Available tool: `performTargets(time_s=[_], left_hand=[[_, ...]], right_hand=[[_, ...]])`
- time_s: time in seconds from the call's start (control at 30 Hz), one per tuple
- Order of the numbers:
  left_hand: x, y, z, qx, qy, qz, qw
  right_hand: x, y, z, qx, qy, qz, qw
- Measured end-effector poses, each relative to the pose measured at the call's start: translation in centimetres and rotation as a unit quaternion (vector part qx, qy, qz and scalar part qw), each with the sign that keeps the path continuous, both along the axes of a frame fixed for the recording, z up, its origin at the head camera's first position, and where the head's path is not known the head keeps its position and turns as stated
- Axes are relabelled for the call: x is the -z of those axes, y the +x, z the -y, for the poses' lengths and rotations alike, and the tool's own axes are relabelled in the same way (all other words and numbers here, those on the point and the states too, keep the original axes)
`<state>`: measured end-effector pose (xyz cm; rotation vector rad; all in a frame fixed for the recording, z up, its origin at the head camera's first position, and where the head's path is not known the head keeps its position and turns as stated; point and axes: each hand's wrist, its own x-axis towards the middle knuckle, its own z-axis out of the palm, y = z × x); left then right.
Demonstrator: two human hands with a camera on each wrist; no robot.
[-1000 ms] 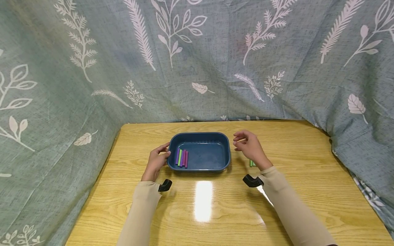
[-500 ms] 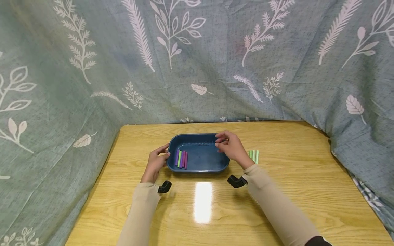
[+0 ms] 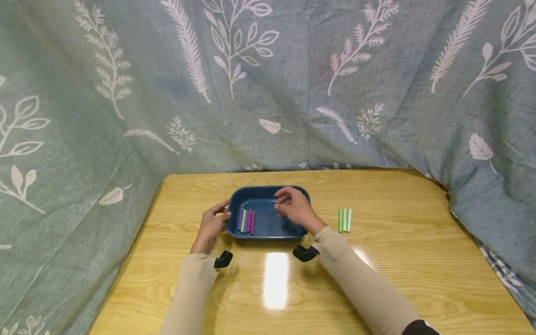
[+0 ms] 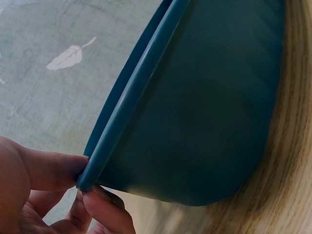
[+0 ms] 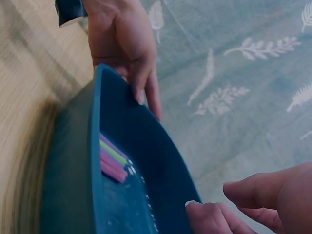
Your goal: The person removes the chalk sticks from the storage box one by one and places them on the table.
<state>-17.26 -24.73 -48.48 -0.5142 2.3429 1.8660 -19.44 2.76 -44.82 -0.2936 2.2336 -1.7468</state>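
Tray [image 3: 264, 221], blue, on the table [image 3: 418, 251], long axis left to right, left end pinched by the left hand [image 3: 211, 225], purple and green sticks [image 3: 246, 221] inside that end, running front to back, right hand [image 3: 297, 208] over the tray's right half, thumb and fingertips slightly parted.

Operator's arms: two long sleeves, left [image 3: 190, 288] and right [image 3: 360, 279], in plain beige fabric, creased at the cuffs. Each sleeve ends at the wrist. Left grip [image 3: 212, 225] and right grip [image 3: 295, 207]: bare, five-fingered, ungloved. Wrist units: one per arm, left [image 3: 223, 259] and right [image 3: 305, 253]; black, compact, bent like an elbow, projecting from the inner side of the cuff. Black section [image 3: 420, 327]: adjoins the right sleeve at the lower picture edge, rounded in outline.
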Motion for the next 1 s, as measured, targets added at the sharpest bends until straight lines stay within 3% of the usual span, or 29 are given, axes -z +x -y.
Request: performTargets(time_s=[0.4,1.0], left_hand=[[-0.1,0.2,0.0,0.002,-0.013,-0.001,0.9999],[0.0,0.1,0.1,0.001,-0.014,-0.002,0.9999]], right_hand=[[0.8,0.0,3.1,-0.014,-0.03,0.047,0.9984],[2.5,-0.6,6.3,-0.007,-0.013,0.106,0.9943]])
